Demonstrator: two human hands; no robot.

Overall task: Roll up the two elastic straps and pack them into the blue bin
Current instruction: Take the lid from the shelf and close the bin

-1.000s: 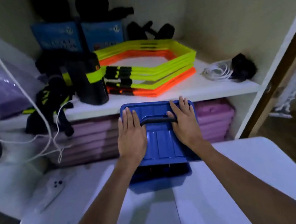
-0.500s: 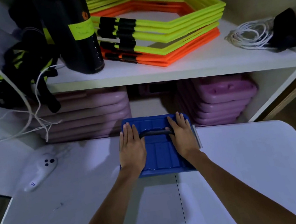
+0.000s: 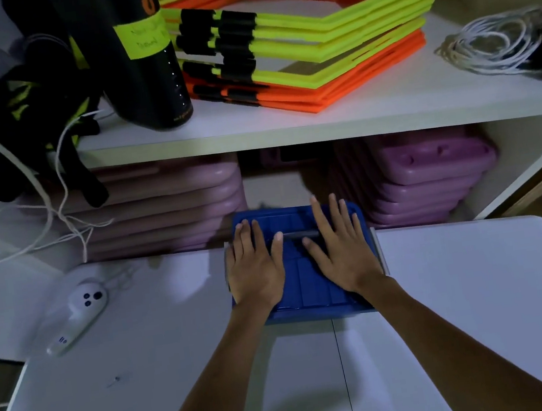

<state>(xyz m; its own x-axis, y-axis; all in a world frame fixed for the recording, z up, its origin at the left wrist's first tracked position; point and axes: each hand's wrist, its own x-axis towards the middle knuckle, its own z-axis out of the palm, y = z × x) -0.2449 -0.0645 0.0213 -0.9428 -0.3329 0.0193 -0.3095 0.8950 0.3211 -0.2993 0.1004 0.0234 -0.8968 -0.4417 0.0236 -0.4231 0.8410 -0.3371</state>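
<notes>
Head view: I see the blue plastic lidded bin [image 3: 306, 271] at the white surface's [image 3: 464, 300] far edge. Left hand [image 3: 255, 269] and right hand [image 3: 343, 252] rest flat on its lid, grip wide, fingers straight.

I see open white table [image 3: 481, 298] on both sides of the blue bin [image 3: 302, 280]. Ahead, purple stacks [image 3: 431, 180] flank a narrow gap behind the bin, the shelf edge [image 3: 322, 131] overhangs, and dangling white cords [image 3: 63, 212] with a white controller [image 3: 80, 311] crowd the left.
</notes>
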